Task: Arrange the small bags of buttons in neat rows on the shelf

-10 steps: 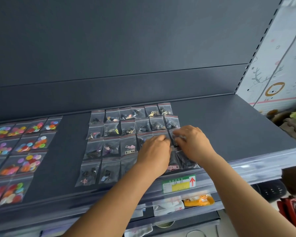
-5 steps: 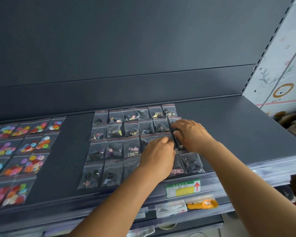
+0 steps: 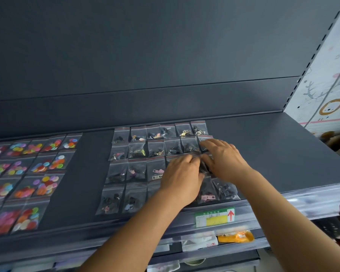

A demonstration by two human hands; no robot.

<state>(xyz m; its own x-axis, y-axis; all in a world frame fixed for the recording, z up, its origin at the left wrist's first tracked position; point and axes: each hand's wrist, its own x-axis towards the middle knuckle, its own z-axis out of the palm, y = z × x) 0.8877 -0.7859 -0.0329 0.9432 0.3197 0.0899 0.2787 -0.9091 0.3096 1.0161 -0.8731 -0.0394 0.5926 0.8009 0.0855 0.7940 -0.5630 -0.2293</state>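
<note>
1. Clear plastic zip bags of dark small parts (image 3: 137, 150) lie in four rows on the flat dark grey metal shelf (image 3: 273, 154), edges touching or overlapping; a second block of clear bags of bright coloured round buttons (image 3: 45, 163) sits well apart to the left.
2. Both hands work the third row near the block's right end. The left hand (image 3: 182, 177) has curled fingers on a bag there, and the right hand (image 3: 222, 161) lies just beside it, fingers bent down onto the bags (whether either pinches or only presses, I cannot tell).
3. Risk: slick overlapping bags could drag neighbours askew if one slides.
4. Risk: front-row bags (image 3: 226, 190) lie at the shelf lip under the wrists; a forearm brush could knock them off.
</note>
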